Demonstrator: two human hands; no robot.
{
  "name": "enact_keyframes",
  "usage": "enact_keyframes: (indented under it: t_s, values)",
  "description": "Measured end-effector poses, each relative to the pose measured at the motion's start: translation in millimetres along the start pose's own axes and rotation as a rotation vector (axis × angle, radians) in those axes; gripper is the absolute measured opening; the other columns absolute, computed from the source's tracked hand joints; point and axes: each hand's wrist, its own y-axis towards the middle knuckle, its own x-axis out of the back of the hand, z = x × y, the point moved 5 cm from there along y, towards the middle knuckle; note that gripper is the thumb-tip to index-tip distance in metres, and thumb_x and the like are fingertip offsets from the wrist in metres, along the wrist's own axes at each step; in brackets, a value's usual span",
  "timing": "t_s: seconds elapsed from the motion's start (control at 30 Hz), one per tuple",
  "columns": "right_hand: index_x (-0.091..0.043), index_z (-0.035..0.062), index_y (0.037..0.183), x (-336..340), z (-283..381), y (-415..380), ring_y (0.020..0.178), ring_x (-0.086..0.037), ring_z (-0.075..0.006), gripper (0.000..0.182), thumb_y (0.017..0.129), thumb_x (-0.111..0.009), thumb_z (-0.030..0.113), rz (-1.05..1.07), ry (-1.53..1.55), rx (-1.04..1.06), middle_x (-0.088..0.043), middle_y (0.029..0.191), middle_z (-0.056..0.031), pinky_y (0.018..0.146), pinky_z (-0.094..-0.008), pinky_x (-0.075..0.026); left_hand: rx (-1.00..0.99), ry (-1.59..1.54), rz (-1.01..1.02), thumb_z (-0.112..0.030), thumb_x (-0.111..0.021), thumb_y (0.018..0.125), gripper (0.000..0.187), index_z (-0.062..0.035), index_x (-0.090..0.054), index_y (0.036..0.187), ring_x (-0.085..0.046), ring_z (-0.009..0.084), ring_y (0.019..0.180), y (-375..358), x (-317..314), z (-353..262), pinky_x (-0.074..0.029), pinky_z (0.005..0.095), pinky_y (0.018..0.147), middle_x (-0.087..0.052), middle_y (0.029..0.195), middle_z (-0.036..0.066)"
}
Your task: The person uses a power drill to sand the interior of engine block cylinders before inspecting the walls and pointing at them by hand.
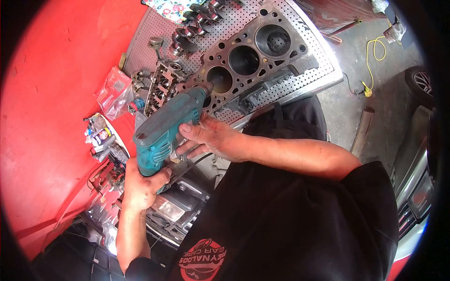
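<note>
A teal power drill is held over the engine block, its chuck pointing at one of the block's round cylinder bores. What sits in the chuck is hard to make out. My left hand is wrapped round the rear handle of the drill. Along the drill's side, toward the front, my right hand grips the body with the thumb on the near side; some of its fingers are hidden. The block lies on a perforated metal table.
Beside the block lie a cylinder head, a crankshaft, a piston and a dark bracket-like part. A plastic bag rests on the red surface at left. A yellow cord runs over the floor at right.
</note>
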Motion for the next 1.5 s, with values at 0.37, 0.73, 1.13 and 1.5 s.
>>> enact_keyframes:
  t_s: [0.37,0.73,1.13,1.5]
  values:
    - [-0.027,0.0074,0.149,11,1,5,0.116,-0.062,-0.0288,0.085,0.093,-0.063,0.06,0.009,-0.015,0.029,-0.05,0.139,-0.014,0.097,-0.0451,-0.052,0.02,-0.008,0.014,0.002,-0.066,0.081,0.015,0.0031,-0.069,0.095,-0.059,0.0096,0.07,13,-5,7,-0.049,0.0274,0.064,-0.067,0.08,0.001]
    - [-0.026,0.0107,0.151,16,1,8,0.116,-0.062,-0.0282,0.087,0.092,-0.063,0.062,-0.003,-0.006,-0.005,-0.051,0.138,-0.0135,0.098,-0.0453,-0.051,0.023,0.012,0.017,0.0,-0.068,0.081,0.016,0.0014,-0.069,0.097,-0.059,0.0093,0.071,21,-5,8,-0.047,0.0265,0.064,-0.066,0.081,0.0]
    - [-0.028,0.0138,0.149,9,2,5,0.114,-0.064,-0.0257,0.077,0.095,-0.063,0.056,-0.005,-0.02,-0.027,-0.052,0.134,-0.0102,0.094,-0.043,-0.052,0.02,0.032,0.007,0.0,-0.068,0.079,0.019,0.0017,-0.068,0.098,-0.058,0.0087,0.072,11,-1,3,-0.048,0.0267,0.065,-0.066,0.082,0.0]
    - [-0.031,0.0127,0.146,4,5,6,0.113,-0.066,-0.0256,0.072,0.096,-0.062,0.054,0.024,-0.055,-0.031,-0.057,0.128,-0.0096,0.093,-0.043,-0.053,0.028,0.034,0.001,0.001,-0.068,0.078,0.024,0.0018,-0.067,0.102,-0.056,0.0079,0.073,5,3,3,-0.047,0.0259,0.067,-0.066,0.084,-0.002]
